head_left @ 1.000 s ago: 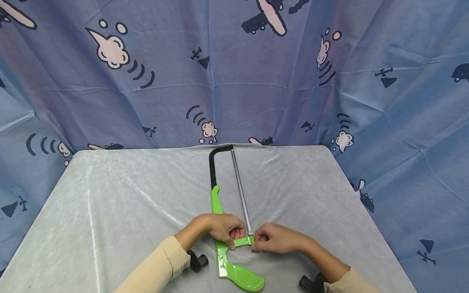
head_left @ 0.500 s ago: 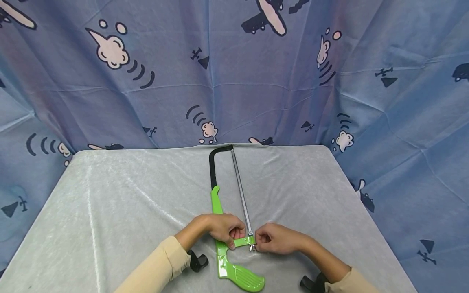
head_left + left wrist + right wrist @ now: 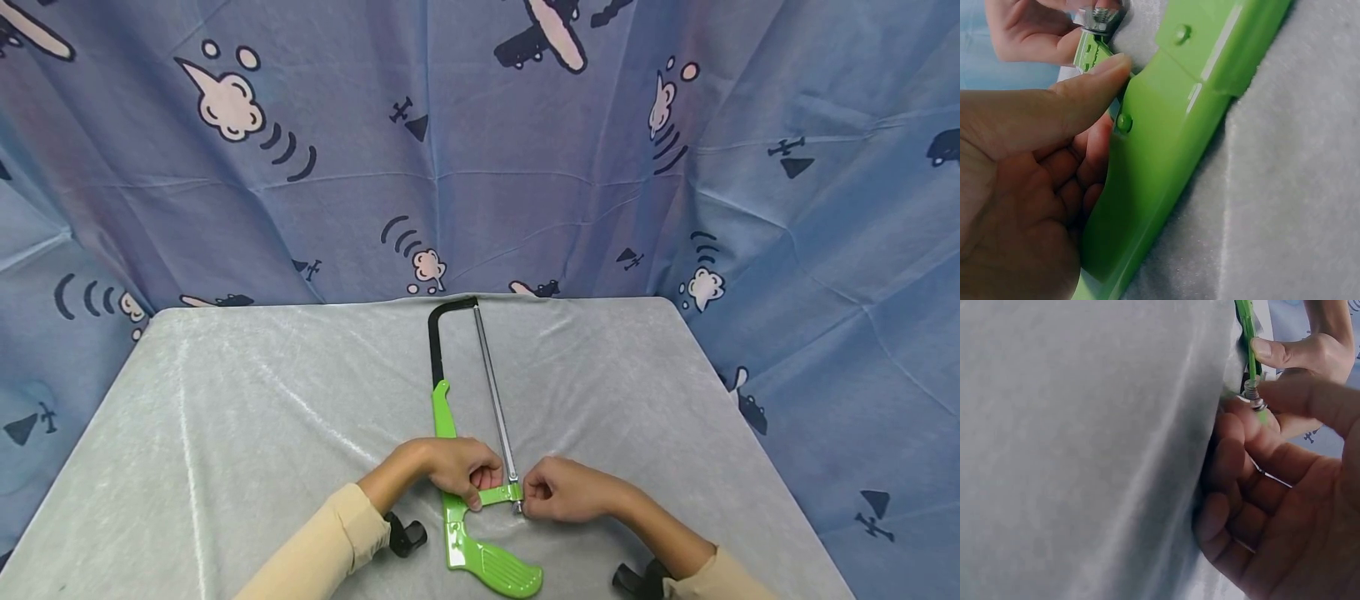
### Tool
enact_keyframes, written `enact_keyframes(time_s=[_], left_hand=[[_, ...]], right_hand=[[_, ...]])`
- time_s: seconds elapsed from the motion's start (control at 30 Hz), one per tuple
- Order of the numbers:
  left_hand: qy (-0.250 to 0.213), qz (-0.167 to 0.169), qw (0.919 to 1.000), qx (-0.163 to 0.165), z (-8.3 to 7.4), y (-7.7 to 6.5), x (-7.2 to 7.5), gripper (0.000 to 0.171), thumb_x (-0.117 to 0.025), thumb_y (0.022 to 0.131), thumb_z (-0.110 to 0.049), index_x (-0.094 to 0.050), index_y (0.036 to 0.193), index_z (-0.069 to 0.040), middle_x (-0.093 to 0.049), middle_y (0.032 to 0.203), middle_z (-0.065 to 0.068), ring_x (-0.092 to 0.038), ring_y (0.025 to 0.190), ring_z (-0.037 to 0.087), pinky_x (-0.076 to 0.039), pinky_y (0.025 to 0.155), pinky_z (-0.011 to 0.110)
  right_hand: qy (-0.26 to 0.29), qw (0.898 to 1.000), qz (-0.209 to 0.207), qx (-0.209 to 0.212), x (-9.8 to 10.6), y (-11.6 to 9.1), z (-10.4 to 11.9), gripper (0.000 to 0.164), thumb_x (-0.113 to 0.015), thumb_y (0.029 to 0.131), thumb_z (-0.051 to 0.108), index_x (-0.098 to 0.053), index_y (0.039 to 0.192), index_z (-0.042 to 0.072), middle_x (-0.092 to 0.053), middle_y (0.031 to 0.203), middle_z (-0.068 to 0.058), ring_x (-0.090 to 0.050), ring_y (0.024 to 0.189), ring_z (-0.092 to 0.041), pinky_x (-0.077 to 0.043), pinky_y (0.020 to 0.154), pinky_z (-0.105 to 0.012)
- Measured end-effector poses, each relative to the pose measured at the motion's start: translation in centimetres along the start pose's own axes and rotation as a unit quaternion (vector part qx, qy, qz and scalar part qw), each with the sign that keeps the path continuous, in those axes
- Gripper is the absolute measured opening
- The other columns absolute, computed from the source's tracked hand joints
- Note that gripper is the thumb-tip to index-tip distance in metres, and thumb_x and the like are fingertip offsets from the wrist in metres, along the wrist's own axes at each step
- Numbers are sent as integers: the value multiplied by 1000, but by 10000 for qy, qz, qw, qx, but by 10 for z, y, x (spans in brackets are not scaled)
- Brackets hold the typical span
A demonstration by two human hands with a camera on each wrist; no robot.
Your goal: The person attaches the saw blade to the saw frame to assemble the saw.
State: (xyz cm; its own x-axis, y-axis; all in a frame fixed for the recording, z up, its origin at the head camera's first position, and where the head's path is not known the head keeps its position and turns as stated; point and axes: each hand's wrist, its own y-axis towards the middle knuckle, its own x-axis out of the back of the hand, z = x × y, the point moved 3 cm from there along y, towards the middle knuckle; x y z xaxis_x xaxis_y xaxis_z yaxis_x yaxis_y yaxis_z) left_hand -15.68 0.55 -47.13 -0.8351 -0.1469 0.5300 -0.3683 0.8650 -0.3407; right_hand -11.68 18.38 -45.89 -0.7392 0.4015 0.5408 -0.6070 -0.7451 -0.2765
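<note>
A hacksaw with a bright green body (image 3: 443, 410), black front frame and silver blade (image 3: 492, 387) lies on the table, its grip towards me. My left hand (image 3: 465, 471) holds the green crosspiece at the blade's near end between thumb and fingers; the left wrist view shows the thumb (image 3: 1097, 78) laid over it. At the end of that crosspiece, my right hand (image 3: 566, 490) pinches a small wing nut (image 3: 517, 507) with curled fingers. A threaded screw (image 3: 1252, 390) shows beside the right thumb, which is blurred. The fingers partly cover the nut.
Pale grey plush cloth (image 3: 262, 467) covers the table. Behind it and along the sides hangs a blue curtain (image 3: 337, 125) with cartoon planes. Black wrist mounts (image 3: 406, 536) sit beneath both forearms.
The right fingers have shifted slightly around the screw's end, and the wing nut, earlier covered, came into view and looks turned. My left hand and the hacksaw have stayed in place.
</note>
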Motion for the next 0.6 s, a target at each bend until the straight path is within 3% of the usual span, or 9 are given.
enact_keyframes(time_s=[0.13,0.3,0.6], left_hand=[[1,3,10000,5,0,0,0,26,-80,77,2,-61,88,-10,-52,72,-8,-48,67,2,-43,64,16],[-7,3,10000,16,0,0,0,25,-81,77,2,-61,88,-10,-52,72,-8,-48,67,2,-42,63,16],[4,-36,10000,57,0,0,0,26,-81,76,1,-61,88,-10,-52,72,-7,-48,67,3,-43,63,17]], right_hand=[[-224,9995,113,-169,-1,1,2,14,-72,81,14,-64,70,16,-51,58,16,-44,52,5,-36,48,-15],[-290,9988,-21,-385,-2,3,4,33,-75,86,30,-56,62,18,-46,54,17,-39,48,3,-32,46,-16],[-268,9986,-135,-446,-2,4,4,38,-73,88,27,-50,59,20,-40,52,19,-33,46,3,-26,45,-16]])
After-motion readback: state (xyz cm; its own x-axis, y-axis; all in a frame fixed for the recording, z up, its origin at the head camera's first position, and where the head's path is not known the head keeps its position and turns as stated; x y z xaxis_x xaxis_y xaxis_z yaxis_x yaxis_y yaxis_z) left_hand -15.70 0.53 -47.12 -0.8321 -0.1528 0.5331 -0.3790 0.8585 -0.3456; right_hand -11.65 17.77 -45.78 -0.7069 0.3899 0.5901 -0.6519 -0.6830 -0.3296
